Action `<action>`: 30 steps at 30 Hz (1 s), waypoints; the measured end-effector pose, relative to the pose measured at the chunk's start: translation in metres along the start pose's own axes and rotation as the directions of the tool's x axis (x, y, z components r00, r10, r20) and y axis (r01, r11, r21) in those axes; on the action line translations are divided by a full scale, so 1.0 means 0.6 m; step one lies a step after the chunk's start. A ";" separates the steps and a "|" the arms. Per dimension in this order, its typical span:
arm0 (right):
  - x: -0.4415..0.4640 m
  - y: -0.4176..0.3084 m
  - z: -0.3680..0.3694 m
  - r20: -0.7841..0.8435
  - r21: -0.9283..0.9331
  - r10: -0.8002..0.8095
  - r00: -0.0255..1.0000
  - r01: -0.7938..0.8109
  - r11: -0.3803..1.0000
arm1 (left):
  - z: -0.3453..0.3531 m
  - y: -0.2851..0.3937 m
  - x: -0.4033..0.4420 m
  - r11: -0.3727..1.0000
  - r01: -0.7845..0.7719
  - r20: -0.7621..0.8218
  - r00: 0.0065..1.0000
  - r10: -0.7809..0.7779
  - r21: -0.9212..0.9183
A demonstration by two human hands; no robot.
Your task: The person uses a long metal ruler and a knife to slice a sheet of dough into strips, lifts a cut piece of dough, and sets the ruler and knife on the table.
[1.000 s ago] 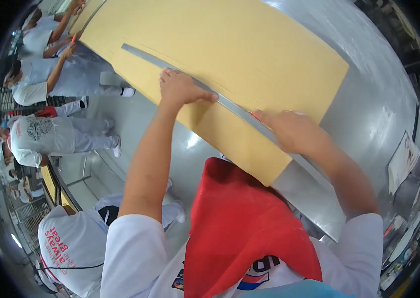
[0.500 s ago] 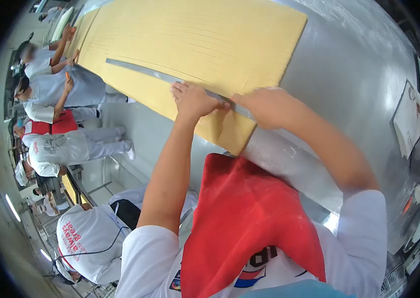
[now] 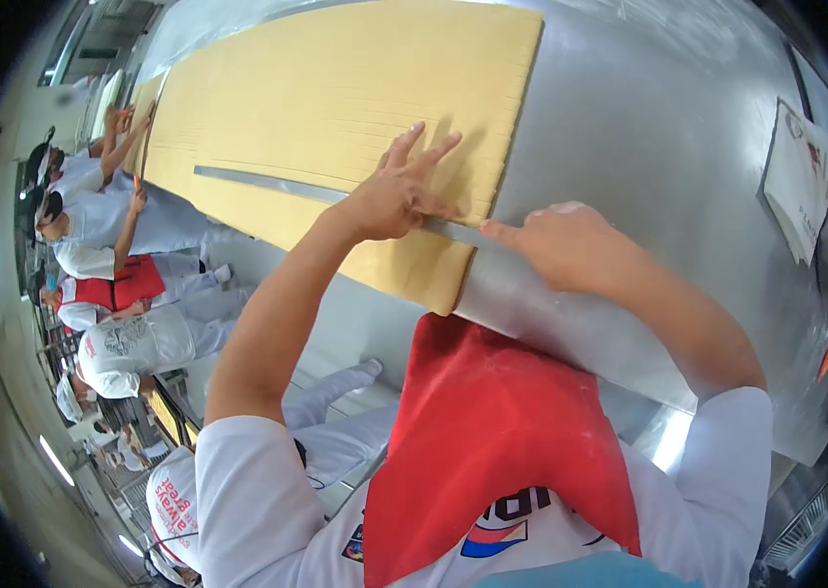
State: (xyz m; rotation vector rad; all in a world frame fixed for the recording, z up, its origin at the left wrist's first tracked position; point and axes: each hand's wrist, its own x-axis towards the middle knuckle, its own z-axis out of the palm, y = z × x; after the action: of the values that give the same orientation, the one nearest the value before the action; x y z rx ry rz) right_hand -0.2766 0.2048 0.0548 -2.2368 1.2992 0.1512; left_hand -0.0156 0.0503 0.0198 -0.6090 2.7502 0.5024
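A long, flat yellow sheet that looks like dough or cake [image 3: 326, 88] lies on the metal table, with thin parallel lines marked across its top. Along its near side rests a narrow metal straightedge [image 3: 267, 180]. My left hand [image 3: 396, 196] is over the straightedge with fingers spread, its thumb side close to the metal. At the straightedge's right end, just past the sheet's edge, is my right hand [image 3: 566, 245], index finger pointing along it and the other fingers curled. Whatever the right hand may hold is hidden by its fingers.
The metal table [image 3: 620, 127] extends right of the sheet. White printed paper or a bag [image 3: 798, 181] lies at the far right, near an orange-handled item [image 3: 826, 362]. Several co-workers stand along the left, one wearing a red vest [image 3: 120, 282]. A red apron [image 3: 502, 421] hangs before me.
My left hand has gone from pressing on the straightedge to spread fingers. My right hand has moved off the sheet to its edge. The view has shifted slightly.
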 end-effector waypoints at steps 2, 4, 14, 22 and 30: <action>-0.001 -0.004 0.009 -0.010 0.004 0.009 1.000 -0.009 1.000 | 0.005 0.002 -0.006 0.999 -0.043 0.004 0.999 0.044 -0.024; -0.010 -0.008 0.012 -0.029 -0.021 0.031 0.999 -0.031 0.999 | 0.006 0.001 -0.009 0.996 -0.079 0.010 0.997 0.078 0.029; -0.177 0.009 0.081 -0.212 0.350 0.307 0.928 -0.221 0.910 | 0.027 -0.036 -0.028 0.990 -0.110 -0.100 0.990 0.101 -0.089; -0.012 -0.030 0.217 -0.518 0.318 0.402 0.755 -0.266 0.910 | 0.115 -0.208 -0.157 0.970 -0.094 -0.537 0.843 -0.042 -0.225; -0.028 -0.026 0.207 -0.387 0.242 0.478 0.788 -0.413 0.878 | 0.120 -0.296 -0.227 0.987 0.040 -0.637 0.759 -0.133 -0.159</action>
State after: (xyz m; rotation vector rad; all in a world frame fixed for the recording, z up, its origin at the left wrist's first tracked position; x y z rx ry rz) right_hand -0.2516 0.2865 -0.0385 -1.8554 2.0066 -0.2899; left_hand 0.1972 -0.0248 -0.0472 -1.1251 3.3239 0.5374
